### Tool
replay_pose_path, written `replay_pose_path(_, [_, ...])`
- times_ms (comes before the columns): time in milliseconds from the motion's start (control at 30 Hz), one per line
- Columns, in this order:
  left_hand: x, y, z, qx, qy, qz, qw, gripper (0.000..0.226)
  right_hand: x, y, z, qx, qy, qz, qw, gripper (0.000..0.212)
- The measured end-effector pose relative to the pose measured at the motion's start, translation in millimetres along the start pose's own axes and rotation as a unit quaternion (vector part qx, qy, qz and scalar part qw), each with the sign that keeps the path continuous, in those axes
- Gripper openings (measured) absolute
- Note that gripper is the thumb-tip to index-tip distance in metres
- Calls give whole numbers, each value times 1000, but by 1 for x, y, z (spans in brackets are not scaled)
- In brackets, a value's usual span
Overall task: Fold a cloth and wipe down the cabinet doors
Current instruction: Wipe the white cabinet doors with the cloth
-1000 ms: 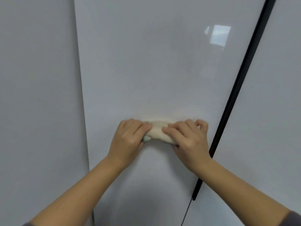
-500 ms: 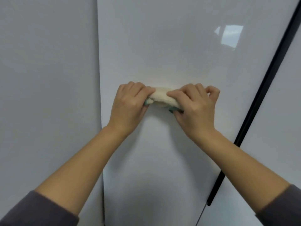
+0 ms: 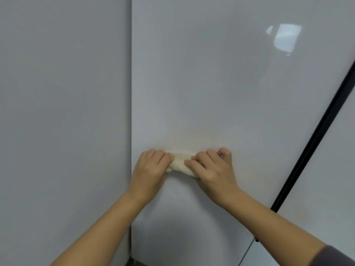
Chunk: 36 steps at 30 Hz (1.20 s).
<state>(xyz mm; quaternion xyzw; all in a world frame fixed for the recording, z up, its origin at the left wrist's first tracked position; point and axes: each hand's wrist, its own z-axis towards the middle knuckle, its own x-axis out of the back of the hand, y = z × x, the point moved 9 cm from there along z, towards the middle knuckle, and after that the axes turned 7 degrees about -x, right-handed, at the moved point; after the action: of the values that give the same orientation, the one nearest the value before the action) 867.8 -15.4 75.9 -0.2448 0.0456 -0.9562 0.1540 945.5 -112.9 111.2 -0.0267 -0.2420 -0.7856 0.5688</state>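
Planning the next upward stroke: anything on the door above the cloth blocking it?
Nothing visible. The left hand and right hand hold the cloth on the middle door; the black strip runs further right.

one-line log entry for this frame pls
phase: wiping | cloth: bunched, against middle cabinet door | left hand: holds cloth | right hand: holds cloth

cloth (image 3: pixel 180 164) on cabinet door (image 3: pixel 211 93), between 2 hands

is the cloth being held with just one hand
No, both the left hand and the right hand hold the cream cloth against the glossy cabinet door.
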Motion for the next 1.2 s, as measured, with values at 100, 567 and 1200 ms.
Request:
replay_pose_path(100, [39,-29,48,1,48,29,998,16,11,9,58,-45,49,23,998,15])
replay_pose_path(567, [37,-63,12,125,14,113,986,16,-25,-36,64,-36,59,35,997,19])
replay_pose_path(1200, [70,-80,54,163,9,163,973,17,-25,-37,104,-76,68,50,994,19])
